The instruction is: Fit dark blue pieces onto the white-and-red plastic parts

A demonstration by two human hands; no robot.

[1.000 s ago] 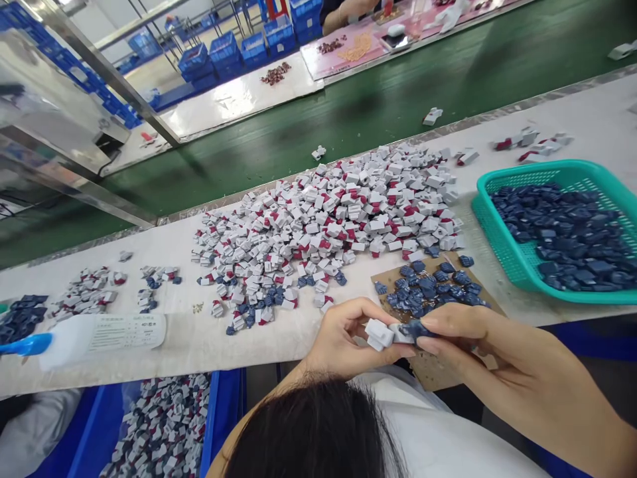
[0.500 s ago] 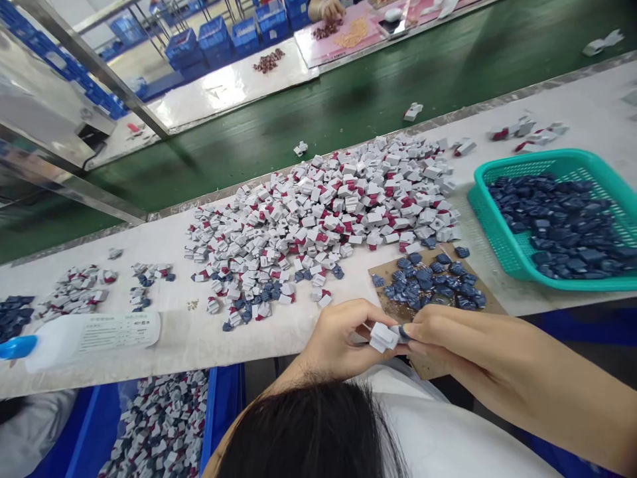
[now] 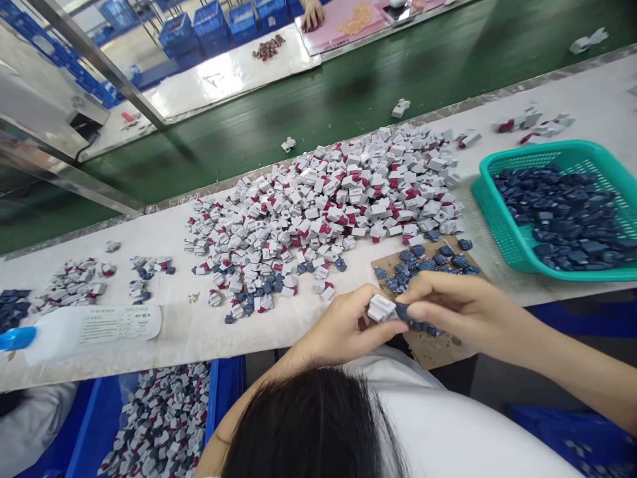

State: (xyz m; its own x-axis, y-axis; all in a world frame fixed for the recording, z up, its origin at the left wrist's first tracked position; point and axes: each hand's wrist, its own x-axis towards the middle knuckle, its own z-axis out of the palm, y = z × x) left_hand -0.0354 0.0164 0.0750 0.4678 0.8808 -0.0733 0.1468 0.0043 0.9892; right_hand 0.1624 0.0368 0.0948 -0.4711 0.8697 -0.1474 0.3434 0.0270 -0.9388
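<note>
Between the thumb and fingers of my left hand [image 3: 348,325] is a light grey plastic piece [image 3: 381,308], held near the table's front edge. My right hand [image 3: 448,312] pinches a small dark blue plastic piece [image 3: 402,311] against the right end of the grey one. Whether the two are joined cannot be made out. Just beyond my right hand, several dark blue pieces [image 3: 417,260] lie on a brown cardboard sheet [image 3: 428,353], partly covered by that hand. Past my hands spreads a large heap of grey and dark red pieces [image 3: 328,199].
A green basket [image 3: 507,249] of dark blue pieces stands at the right. A white bottle with a blue cap [image 3: 94,330] lies at the left. Below the table is a blue bin [image 3: 213,392] of assembled-looking pieces. Behind runs a green belt [image 3: 348,99]; another person's hand [image 3: 312,14] works beyond it.
The grey piece has turned slightly in my left hand. My right hand has shifted up and its fingers have re-angled on the dark blue piece. The view has moved a little.
</note>
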